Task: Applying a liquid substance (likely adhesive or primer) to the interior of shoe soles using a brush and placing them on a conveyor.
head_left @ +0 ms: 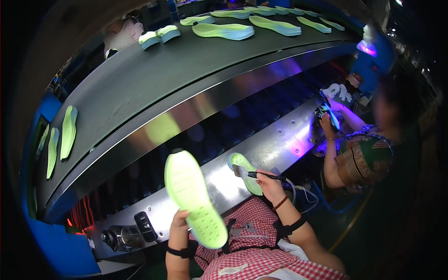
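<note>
My left hand [180, 221] grips a pale lime-green shoe sole [190, 186] by its edge. The sole is tilted upright above the metal ledge, with grooves across its upper part and rows of small holes lower down. In my right hand [270, 186] is a flat brush [254, 174] with a dark handle, its bristles pointing left. The bristles are over a second green sole [238, 160] lying on the ledge; whether they touch it I cannot tell. Part of that sole is hidden by the brush and my hand.
Beyond the metal ledge [161, 214], a dark conveyor belt [140, 88] carries several green-and-blue soles [224, 31]. A glass jar [128, 237] and a black device [146, 227] stand at the left. At the right, a co-worker [359, 154] handles a sole under purple light. White tubing [305, 191] hangs nearby.
</note>
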Demonstrator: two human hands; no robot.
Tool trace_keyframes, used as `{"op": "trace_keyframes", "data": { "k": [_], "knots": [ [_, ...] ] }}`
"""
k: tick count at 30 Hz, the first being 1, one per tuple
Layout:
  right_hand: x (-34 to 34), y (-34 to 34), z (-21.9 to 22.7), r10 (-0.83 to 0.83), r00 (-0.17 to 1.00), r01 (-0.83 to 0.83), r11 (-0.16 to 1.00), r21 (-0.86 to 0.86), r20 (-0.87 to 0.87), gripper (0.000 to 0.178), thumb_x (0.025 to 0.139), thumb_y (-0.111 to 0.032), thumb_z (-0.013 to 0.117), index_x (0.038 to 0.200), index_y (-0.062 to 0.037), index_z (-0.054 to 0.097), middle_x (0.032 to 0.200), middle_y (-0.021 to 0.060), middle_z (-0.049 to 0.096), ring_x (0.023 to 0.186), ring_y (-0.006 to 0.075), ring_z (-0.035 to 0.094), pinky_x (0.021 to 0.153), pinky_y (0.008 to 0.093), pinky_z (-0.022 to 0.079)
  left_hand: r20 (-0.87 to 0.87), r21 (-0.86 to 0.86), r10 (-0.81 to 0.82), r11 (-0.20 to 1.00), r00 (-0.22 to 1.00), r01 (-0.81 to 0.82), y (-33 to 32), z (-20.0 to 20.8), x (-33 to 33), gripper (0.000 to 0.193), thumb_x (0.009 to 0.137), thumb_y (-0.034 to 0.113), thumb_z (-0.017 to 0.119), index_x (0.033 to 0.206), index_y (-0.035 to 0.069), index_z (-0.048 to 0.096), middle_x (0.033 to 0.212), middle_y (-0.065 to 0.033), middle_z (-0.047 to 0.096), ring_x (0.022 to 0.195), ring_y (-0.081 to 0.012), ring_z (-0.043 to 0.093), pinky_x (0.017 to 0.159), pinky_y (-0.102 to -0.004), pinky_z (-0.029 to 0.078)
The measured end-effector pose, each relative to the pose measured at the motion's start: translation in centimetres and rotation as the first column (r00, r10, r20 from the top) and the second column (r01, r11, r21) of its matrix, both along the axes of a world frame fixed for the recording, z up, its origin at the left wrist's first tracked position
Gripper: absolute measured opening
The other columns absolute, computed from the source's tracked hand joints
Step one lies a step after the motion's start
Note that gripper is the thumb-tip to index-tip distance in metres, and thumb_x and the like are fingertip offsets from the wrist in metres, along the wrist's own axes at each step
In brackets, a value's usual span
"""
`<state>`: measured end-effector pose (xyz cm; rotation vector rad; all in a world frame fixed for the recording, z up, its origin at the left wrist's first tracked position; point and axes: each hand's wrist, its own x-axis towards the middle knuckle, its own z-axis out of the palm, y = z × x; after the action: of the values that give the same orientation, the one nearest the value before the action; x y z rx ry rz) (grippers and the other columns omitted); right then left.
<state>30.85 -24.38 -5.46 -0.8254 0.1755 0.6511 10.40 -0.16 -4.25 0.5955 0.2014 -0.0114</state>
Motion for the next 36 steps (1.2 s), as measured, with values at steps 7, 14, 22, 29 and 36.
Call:
{"op": "trace_keyframes", "data": {
  "k": [7, 14, 22, 29, 36],
  "knots": [
    [-1.8, 3.2, 4.7, 0.278, 0.928, -0.278, 0.960, -0.036, 0.248, 0.022, 0.075, 0.003, 0.061, 0.096, 0.0051, 0.059, 0.089, 0.0089, 0.062, 0.082, 0.0142, 0.058, 0.077, 0.0237, 0.045, 0.109, -0.203, 0.131, 0.973, 0.985, -0.107, -6.1, 0.9, 5.2, 0.079, 0.075, 0.060, 0.051, 0.130, 0.006, 0.034, 0.127, -0.0173, 0.042, 0.112, -0.0329, 0.045, 0.095, -0.0472, 0.035],
    [-1.0, 6.1, 5.8, 0.346, 0.865, -0.300, 0.937, -0.179, 0.364, 0.022, 0.075, -0.002, 0.064, 0.095, 0.0043, 0.060, 0.086, 0.0071, 0.063, 0.077, 0.0108, 0.058, 0.071, 0.0209, 0.046, 0.120, -0.248, 0.030, 0.969, 0.992, 0.001, -7.7, 1.9, 6.4, 0.093, 0.074, 0.076, 0.014, 0.131, 0.005, 0.031, 0.123, -0.0201, 0.045, 0.107, -0.0354, 0.049, 0.092, -0.0474, 0.038],
    [0.0, 8.0, 7.1, 0.307, 0.877, -0.238, 0.946, -0.221, 0.370, 0.018, 0.074, 0.000, 0.064, 0.091, 0.0032, 0.061, 0.082, 0.0046, 0.062, 0.076, 0.0090, 0.057, 0.071, 0.0202, 0.045, 0.061, -0.246, 0.080, 0.967, 0.995, -0.063, -8.0, 1.1, 6.3, 0.081, 0.080, 0.069, 0.016, 0.132, 0.008, 0.031, 0.128, -0.0125, 0.043, 0.112, -0.0293, 0.046, 0.095, -0.0423, 0.036],
    [-2.1, 9.3, 7.1, 0.368, 0.697, -0.127, 0.908, -0.398, 0.616, 0.016, 0.075, -0.005, 0.065, 0.089, 0.0001, 0.064, 0.079, 0.0047, 0.063, 0.073, 0.0070, 0.057, 0.064, 0.0191, 0.046, -0.080, -0.282, 0.198, 0.936, 0.977, -0.212, -8.4, 1.0, 7.2, 0.072, 0.081, 0.064, 0.026, 0.127, 0.009, 0.037, 0.122, -0.0103, 0.047, 0.108, -0.0264, 0.048, 0.091, -0.0407, 0.040],
    [-4.4, 5.1, 7.1, 0.617, 0.158, -0.109, 0.786, -0.608, 0.771, 0.018, 0.070, -0.014, 0.064, 0.084, -0.0027, 0.064, 0.082, 0.0131, 0.064, 0.075, 0.0245, 0.061, 0.070, 0.0316, 0.047, -0.115, -0.191, 0.377, 0.900, 0.919, -0.393, -5.9, -0.3, 7.8, 0.073, 0.081, 0.065, 0.019, 0.124, 0.010, 0.042, 0.116, -0.0106, 0.051, 0.104, -0.0287, 0.049, 0.091, -0.0418, 0.039]
  ]
}}
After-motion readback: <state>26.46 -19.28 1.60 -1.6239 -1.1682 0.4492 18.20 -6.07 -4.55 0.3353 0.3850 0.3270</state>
